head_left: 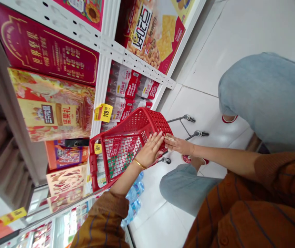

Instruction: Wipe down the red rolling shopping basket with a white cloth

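My left hand [150,150], with a gold bangle at the wrist, is open with its fingers stretched out in front of a red plastic shopping cart [151,119]. Opposite it, my right hand [180,144] has its fingers extended, and its fingertips meet or nearly meet those of the left. Both hands overlap the end wall of the cart's basket; firm contact cannot be made out. The view is turned sideways, so the cart's handle [93,165] points left and its wheels [200,133] lie to the right on the floor.
Beside the cart stands a white shelf [106,38] with boxed nuts [59,113], a biscuit box [158,34], red-labelled bottles [126,82] and a yellow price tag [103,113]. Blue-tinted bottle packs [134,199] sit on the pale tiled floor [201,69]. My bent knees [240,79] are close to the cart.
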{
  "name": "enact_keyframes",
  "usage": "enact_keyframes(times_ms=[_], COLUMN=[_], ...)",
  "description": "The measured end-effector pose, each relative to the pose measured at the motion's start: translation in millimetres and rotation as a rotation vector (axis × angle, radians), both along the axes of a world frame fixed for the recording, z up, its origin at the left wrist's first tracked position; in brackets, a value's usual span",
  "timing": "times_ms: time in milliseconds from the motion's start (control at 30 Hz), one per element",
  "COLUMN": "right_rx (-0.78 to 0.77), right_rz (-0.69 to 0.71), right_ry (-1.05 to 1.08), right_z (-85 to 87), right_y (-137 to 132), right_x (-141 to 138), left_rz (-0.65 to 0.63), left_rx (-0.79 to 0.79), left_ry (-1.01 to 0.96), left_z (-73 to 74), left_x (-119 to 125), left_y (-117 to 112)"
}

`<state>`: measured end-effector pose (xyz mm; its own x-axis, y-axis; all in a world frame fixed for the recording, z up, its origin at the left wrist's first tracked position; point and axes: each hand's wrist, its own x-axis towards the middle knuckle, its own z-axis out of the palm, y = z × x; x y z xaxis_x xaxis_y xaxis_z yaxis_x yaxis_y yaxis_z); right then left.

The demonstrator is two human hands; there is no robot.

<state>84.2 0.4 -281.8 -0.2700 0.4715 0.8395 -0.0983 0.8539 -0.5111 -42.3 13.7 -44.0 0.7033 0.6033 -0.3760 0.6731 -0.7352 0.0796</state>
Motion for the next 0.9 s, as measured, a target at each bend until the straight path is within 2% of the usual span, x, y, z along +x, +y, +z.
enact_keyframes(times_ms=[233,333,400,567,633,700,900], right_rx=[0.001,-0.032,-0.081,-0.140,-0.177,-0.188,-0.211], right_rz=[0.050,0.054,0.043,0.018,0.000,0.001,0.057], right_ry=[-0.042,-0.025,0.008,0.054,0.037,0.022,-0.032], right_z=[-18.5,-19.4,-12.2,21.3,25.6,20.0,-15.1], right_y=[2,2,1,-3,-5,-7,-9], right_x=[12,23,26,11,6,6,25], left_rz=[-0.063,-0.096,-0.111,-0.124,-0.117,-0.107,-0.119], left_rx=[0.000,0.023,0.029,0.051,0.053,0.049,0.026], left_ry=[0.042,0.061,0.058,0.038,0.041,0.047,0.097], left_z=[10.2,11.4,10.9,7.7,6.8,6.4,14.5], left_x=[9,12,13,13,13,13,15], left_y=[4,5,5,3,2,2,6])
